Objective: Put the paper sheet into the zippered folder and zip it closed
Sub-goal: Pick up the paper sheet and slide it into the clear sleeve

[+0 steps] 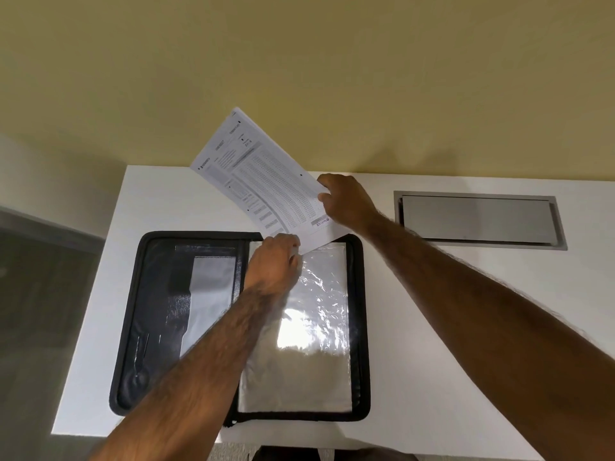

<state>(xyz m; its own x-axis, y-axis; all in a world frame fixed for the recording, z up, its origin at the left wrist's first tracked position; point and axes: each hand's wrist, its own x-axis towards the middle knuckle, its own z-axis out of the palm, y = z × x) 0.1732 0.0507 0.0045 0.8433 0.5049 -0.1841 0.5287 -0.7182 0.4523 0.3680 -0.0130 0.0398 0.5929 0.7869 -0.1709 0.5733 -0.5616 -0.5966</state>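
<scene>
left hand point(273, 261): forearm extended, fingers curled | right hand point(346, 201): arm extended, fingers pinching paper sheet point(259, 181)

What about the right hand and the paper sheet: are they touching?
Touching. The head view shows the right hand gripping the right edge of the paper sheet, with a fingertip lying over the printed side.
</scene>
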